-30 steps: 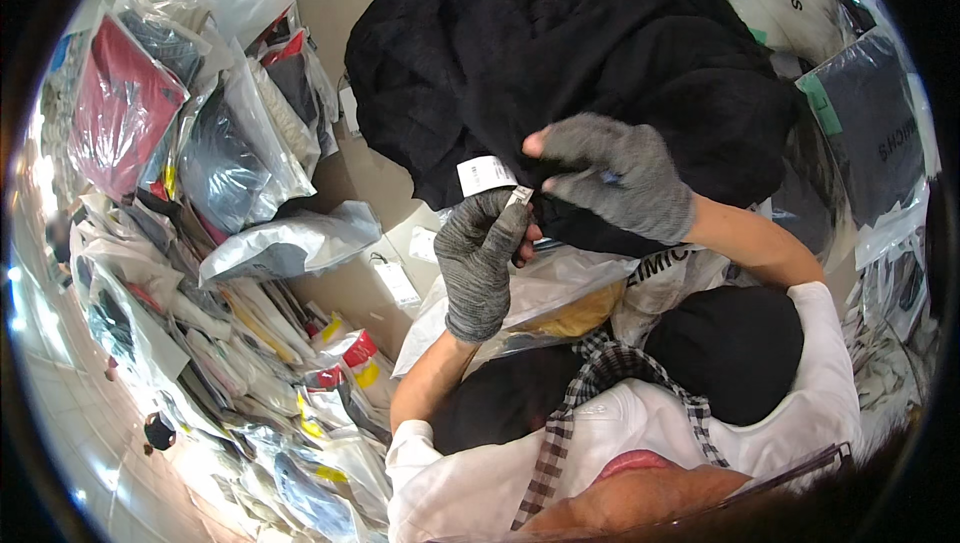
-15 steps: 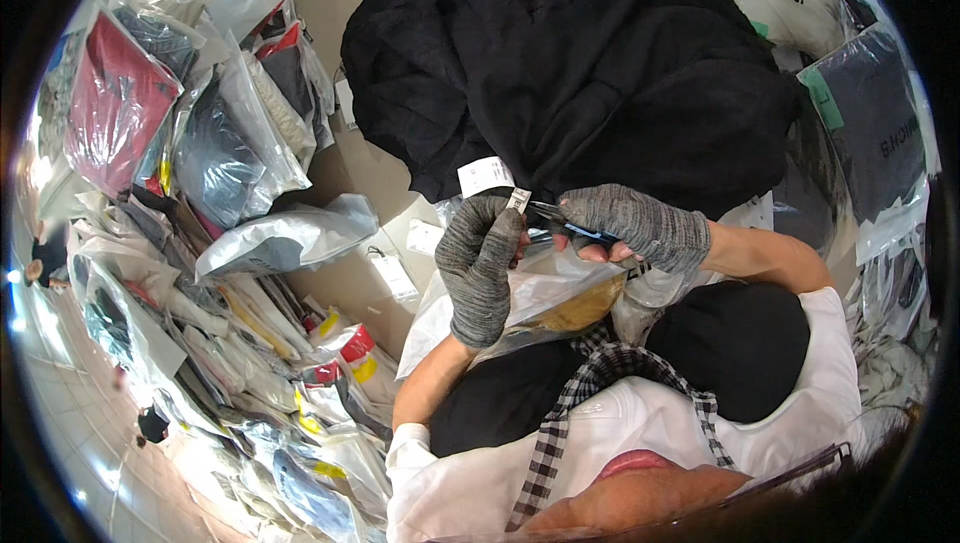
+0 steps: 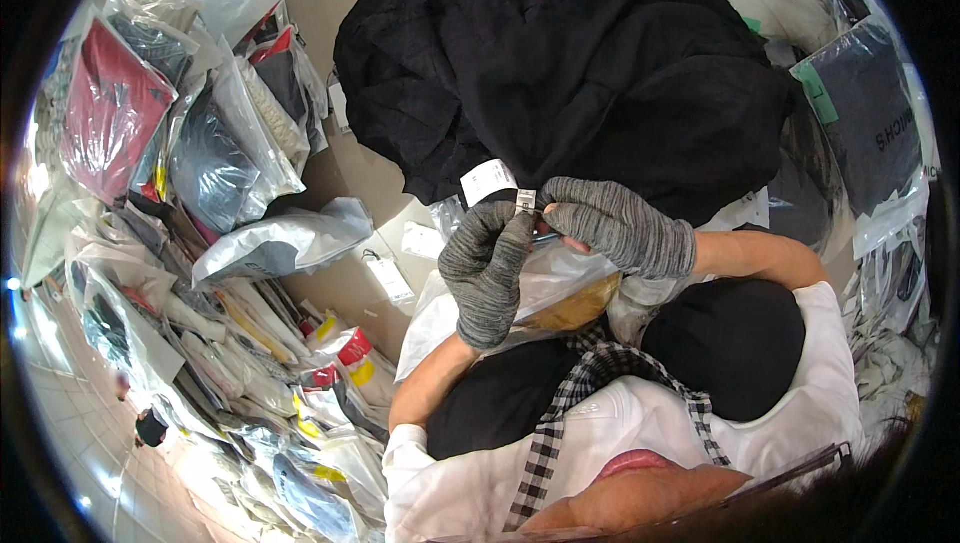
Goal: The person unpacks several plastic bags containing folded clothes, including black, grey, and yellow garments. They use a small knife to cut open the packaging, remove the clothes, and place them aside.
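A large black garment lies spread in front of me, its near edge reaching my hands. My left hand, in a grey knitted glove with bare fingertips, is closed in a pinch on a small white label at that edge. Beside the label, a bigger white tag sticks up. My right hand, gloved alike, is closed with its fingertips close against the label's right side. Its glove hides whatever is in the fingers; no thread snips show now.
Piles of clothes in clear bags fill the left side. More bagged clothes lie at the right. A white hang tag rests on the beige surface left of my hands. Below my hands lies a clear plastic bag.
My right hand has turned and moved slightly left toward the label. The dark-handled thread snips visible in it before are now hidden. My left hand still pinches the label.
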`<action>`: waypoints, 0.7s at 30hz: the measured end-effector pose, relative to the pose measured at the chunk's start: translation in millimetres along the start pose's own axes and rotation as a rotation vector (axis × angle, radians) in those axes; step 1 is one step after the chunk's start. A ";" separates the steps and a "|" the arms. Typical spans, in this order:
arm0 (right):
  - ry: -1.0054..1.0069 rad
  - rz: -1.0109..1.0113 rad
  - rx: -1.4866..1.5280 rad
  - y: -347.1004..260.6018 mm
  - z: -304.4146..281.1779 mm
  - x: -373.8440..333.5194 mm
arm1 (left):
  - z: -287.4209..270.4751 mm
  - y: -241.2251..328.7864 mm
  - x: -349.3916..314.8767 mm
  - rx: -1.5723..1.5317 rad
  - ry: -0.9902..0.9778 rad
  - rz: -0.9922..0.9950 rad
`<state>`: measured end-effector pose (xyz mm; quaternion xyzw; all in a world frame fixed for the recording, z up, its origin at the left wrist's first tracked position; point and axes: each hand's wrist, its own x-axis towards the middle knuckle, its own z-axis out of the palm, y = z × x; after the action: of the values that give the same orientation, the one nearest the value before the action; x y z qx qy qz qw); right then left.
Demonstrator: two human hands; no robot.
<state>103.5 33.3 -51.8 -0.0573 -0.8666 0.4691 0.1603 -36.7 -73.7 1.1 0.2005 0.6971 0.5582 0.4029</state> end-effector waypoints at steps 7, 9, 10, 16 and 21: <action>0.138 -0.036 0.146 -6.3 -10.3 7.2 | 1.8 4.0 0.2 -0.105 -0.031 -0.108; 0.061 0.126 0.498 -7.1 -14.9 10.4 | 1.1 0.8 0.6 -0.141 -0.044 -0.103; -0.017 0.285 0.778 -7.2 -15.7 10.8 | 0.3 -2.0 0.4 -0.150 -0.047 -0.105; -0.216 0.496 0.834 -17.4 -31.1 26.6 | -8.1 -9.3 2.1 -0.187 -0.099 -0.149; -0.009 0.289 0.589 -8.0 -25.1 11.0 | -30.8 -3.8 6.5 -0.011 -0.202 -0.195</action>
<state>101.9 51.6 -29.9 -0.1286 -0.6774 0.7177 0.0977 -64.1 -89.1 -3.1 0.1848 0.6662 0.4971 0.5243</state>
